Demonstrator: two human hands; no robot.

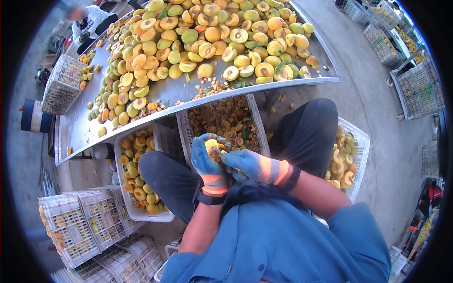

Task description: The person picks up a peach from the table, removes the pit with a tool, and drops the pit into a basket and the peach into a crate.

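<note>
My left hand (205, 158), in a blue-and-orange work glove, is closed around a yellow apricot (213, 147) whose cut flesh faces up. My right hand (243, 165), gloved alike, presses against the fruit from the right. Its fingers are closed on a small thin tool with a greyish tip (216, 149) touching the flesh; the rest of the tool is hidden in the glove. Both hands are above my lap, in front of a crate (260, 127) that holds apricot pieces and pits.
A metal table (198, 97) ahead carries a heap of halved apricots (188, 42) and loose pits. Crates of apricots stand by my left knee (123, 188) and right knee (365, 141). Stacked crates (71, 226) are at lower left. Another person (96, 21) sits at upper left.
</note>
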